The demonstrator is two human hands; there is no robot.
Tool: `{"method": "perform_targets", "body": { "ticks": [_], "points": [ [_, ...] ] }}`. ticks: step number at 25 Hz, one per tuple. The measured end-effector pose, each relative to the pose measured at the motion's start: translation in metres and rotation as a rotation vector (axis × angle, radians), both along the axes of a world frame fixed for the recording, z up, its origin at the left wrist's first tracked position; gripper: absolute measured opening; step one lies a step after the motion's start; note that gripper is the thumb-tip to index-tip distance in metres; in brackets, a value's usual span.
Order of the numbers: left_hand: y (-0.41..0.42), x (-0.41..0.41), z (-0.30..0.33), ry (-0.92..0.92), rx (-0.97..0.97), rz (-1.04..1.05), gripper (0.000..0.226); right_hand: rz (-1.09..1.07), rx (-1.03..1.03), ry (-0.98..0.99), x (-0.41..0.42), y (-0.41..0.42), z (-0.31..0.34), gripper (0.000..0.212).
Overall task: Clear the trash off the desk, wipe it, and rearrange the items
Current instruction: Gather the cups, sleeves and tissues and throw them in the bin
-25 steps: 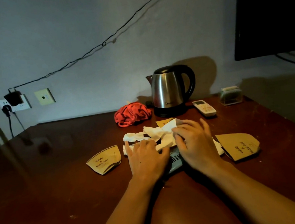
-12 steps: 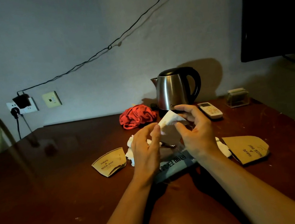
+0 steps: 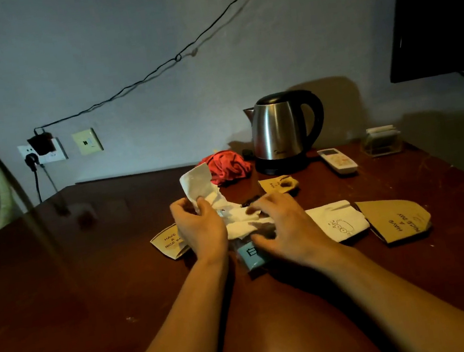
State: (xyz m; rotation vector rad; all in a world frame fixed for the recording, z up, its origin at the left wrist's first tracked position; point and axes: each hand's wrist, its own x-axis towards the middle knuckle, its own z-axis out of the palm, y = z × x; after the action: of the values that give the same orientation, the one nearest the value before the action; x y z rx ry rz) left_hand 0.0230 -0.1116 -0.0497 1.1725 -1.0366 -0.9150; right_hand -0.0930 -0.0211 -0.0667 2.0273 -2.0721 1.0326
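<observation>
My left hand (image 3: pixel 201 228) grips a crumpled white tissue (image 3: pixel 201 186), whose free end sticks up above the fingers. More white tissue (image 3: pixel 242 225) lies bunched on the dark wooden desk (image 3: pixel 91 285) between my hands. My right hand (image 3: pixel 285 225) hovers over that pile, fingers spread and blurred, holding nothing I can see. A blue-grey wrapper (image 3: pixel 251 255) lies under both hands. Flattened brown paper cups lie at the left (image 3: pixel 167 241), at the right (image 3: pixel 398 219) and farther back (image 3: pixel 278 184). A flattened white cup (image 3: pixel 338 220) lies right of my right hand.
A steel kettle (image 3: pixel 281 130) stands at the back with a red cloth (image 3: pixel 228 166) to its left. A white remote (image 3: pixel 337 160) and a clear box (image 3: pixel 380 140) lie to its right. Wall sockets (image 3: pixel 42 150) are at the left, a dark screen (image 3: pixel 439 6) at the upper right.
Both hands first lay on the pile, then lifted a tissue piece together. Now my left hand alone holds tissue, and my right hand has dropped back over the pile.
</observation>
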Motion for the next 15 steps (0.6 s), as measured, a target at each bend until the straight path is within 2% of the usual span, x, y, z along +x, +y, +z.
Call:
{"method": "perform_targets", "body": {
  "ticks": [2,3,6,7,9,11,15],
  "points": [
    [-0.001,-0.001,-0.001,-0.001,0.026,-0.006,0.014,-0.024,0.144,0.093,0.003,0.001,0.0,0.038],
    [-0.001,-0.001,-0.001,-0.011,0.028,-0.008,0.015,-0.055,0.148,0.083,0.003,0.002,0.001,0.034],
    [0.0,-0.001,-0.001,-0.029,0.008,-0.016,0.015,-0.11,-0.029,0.008,0.001,0.003,0.004,0.019],
    [0.0,-0.001,-0.001,-0.027,0.0,-0.014,0.014,-0.105,-0.129,-0.054,0.001,0.002,0.005,0.013],
    [0.001,-0.001,-0.001,-0.025,-0.017,-0.008,0.011,-0.091,-0.276,-0.366,0.001,-0.001,0.01,0.007],
    [0.004,-0.002,0.001,-0.016,-0.038,-0.035,0.01,-0.112,-0.287,-0.653,0.0,-0.005,0.015,0.007],
    [0.012,-0.01,0.001,-0.032,-0.098,-0.201,0.012,-0.18,-0.347,-0.776,-0.002,-0.005,0.02,0.008]
  ]
}}
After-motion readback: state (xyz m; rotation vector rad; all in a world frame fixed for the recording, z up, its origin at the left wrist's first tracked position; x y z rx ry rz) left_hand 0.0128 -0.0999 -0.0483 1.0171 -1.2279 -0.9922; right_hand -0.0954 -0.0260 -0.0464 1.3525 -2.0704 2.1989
